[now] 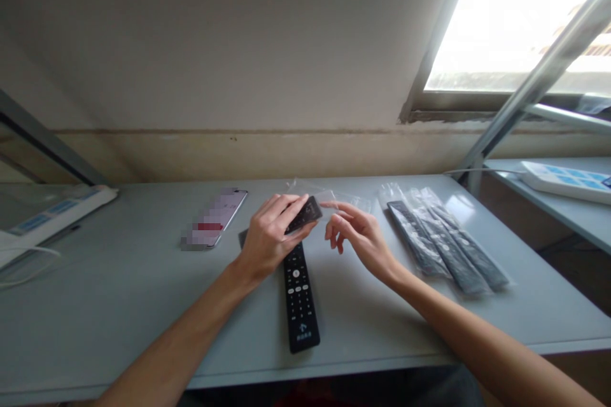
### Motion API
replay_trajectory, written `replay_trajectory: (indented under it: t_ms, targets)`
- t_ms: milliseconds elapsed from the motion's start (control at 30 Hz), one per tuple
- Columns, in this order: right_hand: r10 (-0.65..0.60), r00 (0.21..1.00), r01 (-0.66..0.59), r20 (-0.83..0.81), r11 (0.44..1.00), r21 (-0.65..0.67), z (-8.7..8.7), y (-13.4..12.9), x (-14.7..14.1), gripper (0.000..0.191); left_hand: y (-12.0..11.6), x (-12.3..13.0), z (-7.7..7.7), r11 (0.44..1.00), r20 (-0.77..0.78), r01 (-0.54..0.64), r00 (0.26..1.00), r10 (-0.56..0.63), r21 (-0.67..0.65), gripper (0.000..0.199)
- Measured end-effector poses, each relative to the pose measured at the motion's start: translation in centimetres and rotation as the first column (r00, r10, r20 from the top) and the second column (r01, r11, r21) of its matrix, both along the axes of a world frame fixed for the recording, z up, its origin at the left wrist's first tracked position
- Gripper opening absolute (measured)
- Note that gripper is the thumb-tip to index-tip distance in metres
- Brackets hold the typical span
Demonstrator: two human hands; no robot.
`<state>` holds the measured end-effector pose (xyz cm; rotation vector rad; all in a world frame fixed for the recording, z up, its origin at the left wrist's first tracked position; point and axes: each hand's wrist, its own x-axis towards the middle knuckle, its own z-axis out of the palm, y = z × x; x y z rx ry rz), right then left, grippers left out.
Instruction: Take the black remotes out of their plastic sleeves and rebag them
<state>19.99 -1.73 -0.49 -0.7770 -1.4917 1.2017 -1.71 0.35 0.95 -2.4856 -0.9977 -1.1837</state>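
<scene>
The left hand (pixel 272 229) was clasped, knuckles up; the right hand (pixel 360 233) hovered near it, half-curled, its index finger (pixel 335 205) extended.

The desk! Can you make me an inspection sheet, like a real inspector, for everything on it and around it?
Surface: grey desk, flat.
Job's things: held remote, tilted; loose remote, face up, its far end hidden by a hand; wrapped remotes side by side on the right.
Clutter: phone, screen blurred; clear plastic behind the hands.
Left hand: grips the held remote.
Right hand: fingers partly curled, index finger near the held remote's end; touching or not, can't tell.
Cables: left cable by a power strip; right cable at another strip.
Surroundings: wall, bright window, metal bars.
</scene>
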Motion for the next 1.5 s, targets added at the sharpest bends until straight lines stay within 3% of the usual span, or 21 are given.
replay_trajectory:
  t_ms: [333, 533, 767, 1000, 1233, 1367, 1500]
  targets:
    - [0.110, 0.992, -0.110, 0.063, 0.994, -0.003, -0.6, -0.2, -0.2, 0.044, -0.2, 0.1, -0.2, 0.999, -0.006, 0.044, 0.999, -0.044, -0.018, 0.042]
    - [0.106, 0.992, -0.107, 0.068, 0.994, 0.010, -0.7, -0.1, -0.4, 0.043, -0.2, 0.1, -0.3, 0.997, -0.004, 0.077, 0.997, -0.077, -0.022, 0.046]
    - [0.118, 0.993, -0.118, -0.030, 0.993, -0.027, -0.1, 0.1, 0.0, 0.039, 0.5, 0.5, -1.2, 0.988, -0.028, 0.074, 0.997, -0.079, -0.134, 0.066]
    - [-0.051, 0.969, 0.017, -0.240, 0.989, -0.145, 0.5, 1.0, 1.2, 0.040, 1.2, 0.1, -1.7, 0.968, -0.040, -0.072, 0.997, 0.064, -0.239, 0.077]
    - [-0.245, 0.930, 0.234, -0.273, 0.970, -0.073, 2.1, 1.6, 2.8, 0.040, 0.9, 0.4, -1.4, 0.939, -0.073, -0.153, 0.988, 0.138, -0.306, 0.071]
    - [-0.254, 0.925, 0.253, -0.283, 0.967, -0.039, 2.5, 1.4, 2.6, 0.054, 0.5, 0.8, -1.2, 0.918, -0.018, -0.179, 0.983, 0.184, -0.353, 0.063]
    - [-0.221, 0.945, 0.197, -0.241, 0.973, -0.120, 1.0, 1.0, 1.0, 0.067, -0.1, 1.2, -1.2, 0.916, 0.059, -0.165, 0.978, 0.199, -0.365, 0.058]
